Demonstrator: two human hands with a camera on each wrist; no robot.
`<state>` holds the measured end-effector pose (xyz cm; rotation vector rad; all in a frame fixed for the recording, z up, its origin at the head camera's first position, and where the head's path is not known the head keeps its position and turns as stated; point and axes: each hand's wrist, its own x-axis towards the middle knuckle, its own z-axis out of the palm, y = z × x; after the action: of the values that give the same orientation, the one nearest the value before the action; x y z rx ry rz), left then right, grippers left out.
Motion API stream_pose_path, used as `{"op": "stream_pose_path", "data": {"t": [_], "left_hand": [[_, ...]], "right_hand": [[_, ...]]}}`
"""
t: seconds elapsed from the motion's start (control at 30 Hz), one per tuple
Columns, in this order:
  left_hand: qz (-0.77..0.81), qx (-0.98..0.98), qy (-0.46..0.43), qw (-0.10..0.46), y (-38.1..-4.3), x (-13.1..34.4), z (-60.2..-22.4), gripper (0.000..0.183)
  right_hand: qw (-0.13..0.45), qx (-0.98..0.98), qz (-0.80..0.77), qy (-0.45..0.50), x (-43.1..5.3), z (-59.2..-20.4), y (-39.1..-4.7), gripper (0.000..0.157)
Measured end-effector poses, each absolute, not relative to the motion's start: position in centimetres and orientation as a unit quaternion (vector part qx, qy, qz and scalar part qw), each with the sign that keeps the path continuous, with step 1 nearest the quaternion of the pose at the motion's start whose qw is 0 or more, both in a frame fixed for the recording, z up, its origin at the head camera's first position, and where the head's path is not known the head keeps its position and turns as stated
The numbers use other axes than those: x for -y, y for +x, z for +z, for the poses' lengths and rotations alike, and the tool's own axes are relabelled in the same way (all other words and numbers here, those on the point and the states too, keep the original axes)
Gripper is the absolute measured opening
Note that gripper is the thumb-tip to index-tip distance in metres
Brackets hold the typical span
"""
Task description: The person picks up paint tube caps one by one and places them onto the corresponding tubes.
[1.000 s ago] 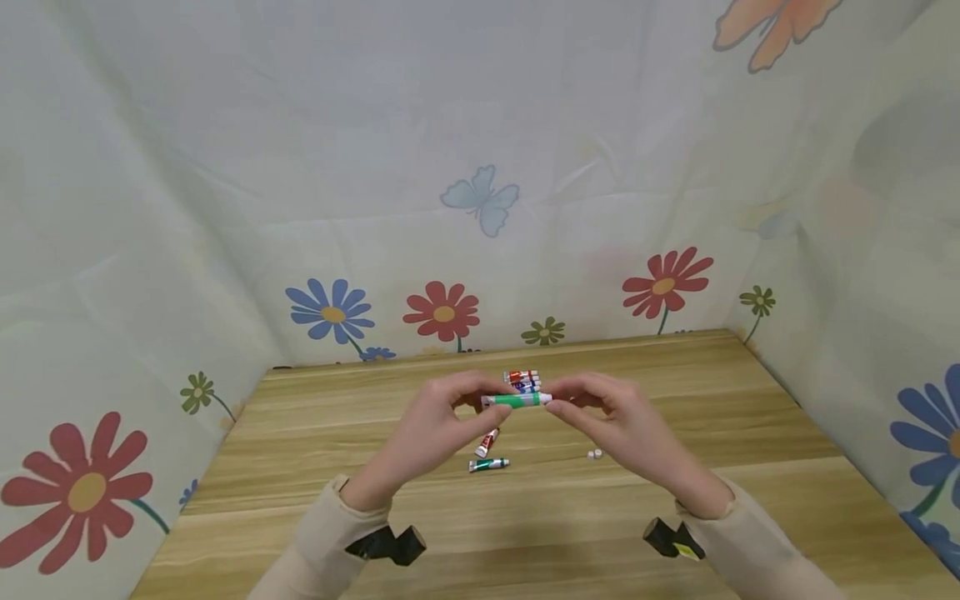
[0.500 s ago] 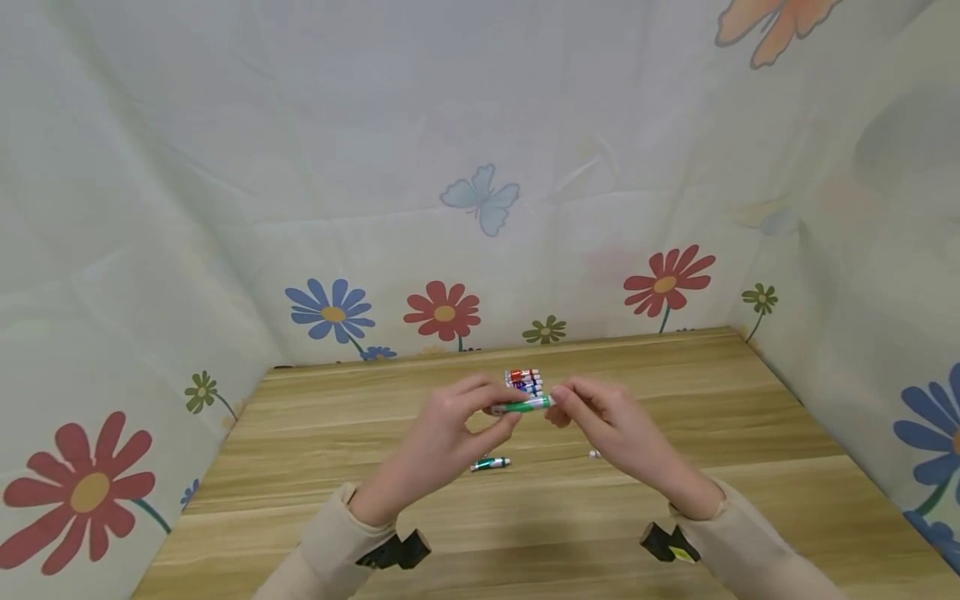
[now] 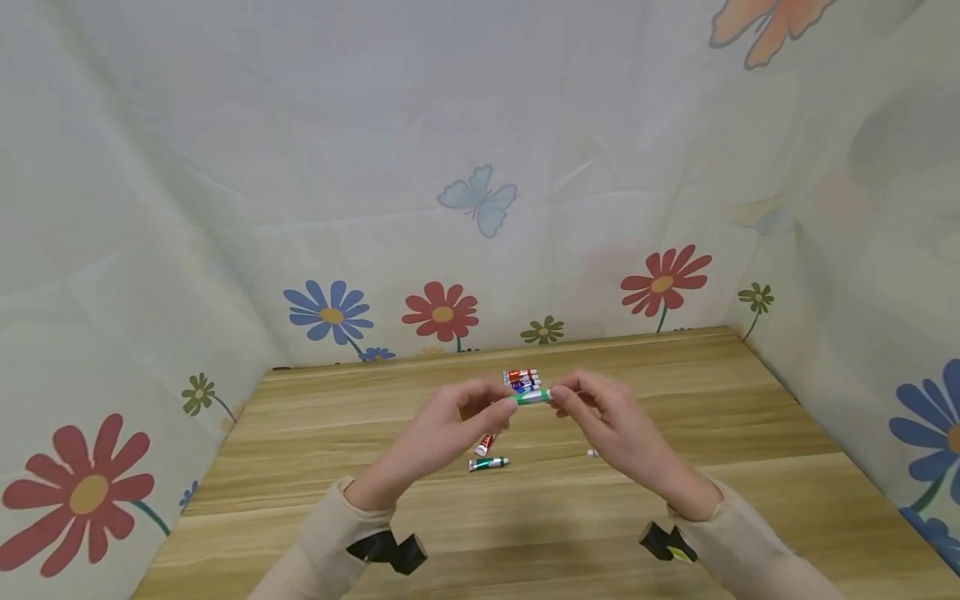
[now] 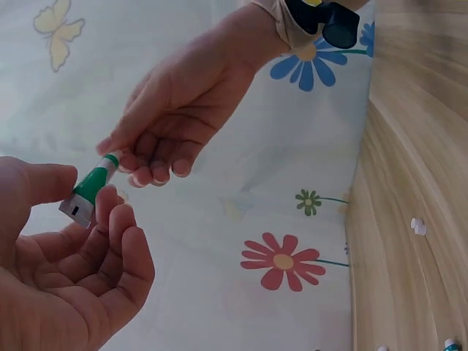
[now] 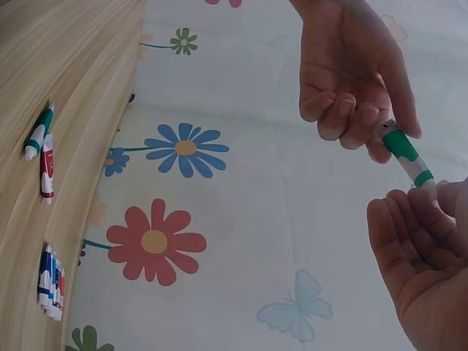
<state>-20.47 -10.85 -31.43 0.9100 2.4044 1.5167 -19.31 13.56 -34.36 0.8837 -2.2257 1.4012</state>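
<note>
A green paint tube (image 3: pixel 533 397) is held up between both hands, above the table, its white cap end to the right. My left hand (image 3: pixel 442 435) pinches its flat crimped end between thumb and fingers; that end shows in the left wrist view. At the other end, the thumb and fingers of my right hand (image 3: pixel 621 433) pinch the cap end and mostly cover it. Below the hands, a dark green tube (image 3: pixel 488 463) lies on the table, with a red tube (image 3: pixel 485 445) just behind it, partly hidden by the left hand.
Farther back, several tubes, red and blue among them, lie side by side in a row (image 3: pixel 521 377). A small white cap (image 4: pixel 417 226) rests on the wooden table (image 3: pixel 720 483). A flowered cloth (image 3: pixel 360 208) hangs behind the table and along its sides.
The right fingers have curled in more closely at the cap end. The tube has shifted slightly to the right, and the left thumb now sits over its crimped end.
</note>
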Motion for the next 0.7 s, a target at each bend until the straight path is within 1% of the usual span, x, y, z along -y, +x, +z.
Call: {"op": "stream_pose_path", "data": {"t": [0.1, 0.17, 0.23, 0.37, 0.43, 0.5, 0.63, 0.7], "left_hand": [[0.512, -0.799, 0.302, 0.087, -20.4, 10.9, -31.5, 0.021], [0.504, -0.806, 0.303, 0.068, -20.3, 10.8, -31.7, 0.022], [0.482, -0.817, 0.317, 0.026, -20.0, 10.6, -31.8, 0.024], [0.421, -0.828, 0.359, -0.086, -19.6, 10.2, -31.9, 0.025], [0.411, -0.827, 0.366, -0.114, -19.4, 10.1, -31.9, 0.024], [0.419, -0.827, 0.358, -0.115, -19.4, 10.0, -31.9, 0.024], [0.454, -0.828, 0.318, -0.079, -19.5, 10.2, -32.0, 0.025], [0.468, -0.829, 0.301, -0.063, -19.6, 10.4, -31.9, 0.026]], "right_hand": [[0.196, 0.792, 0.485, 0.314, -13.5, -34.4, -19.3, 0.01], [0.194, 0.794, 0.485, 0.311, -13.4, -34.4, -19.2, 0.011], [0.18, 0.793, 0.497, 0.303, -13.4, -34.4, -19.2, 0.013], [0.141, 0.785, 0.531, 0.287, -13.3, -34.4, -19.2, 0.019], [0.13, 0.779, 0.543, 0.283, -13.3, -34.3, -19.2, 0.02], [0.132, 0.78, 0.543, 0.28, -13.3, -34.3, -19.2, 0.019], [0.15, 0.786, 0.534, 0.273, -13.4, -34.3, -19.1, 0.013], [0.169, 0.788, 0.522, 0.279, -13.6, -34.3, -19.0, 0.015]]}}
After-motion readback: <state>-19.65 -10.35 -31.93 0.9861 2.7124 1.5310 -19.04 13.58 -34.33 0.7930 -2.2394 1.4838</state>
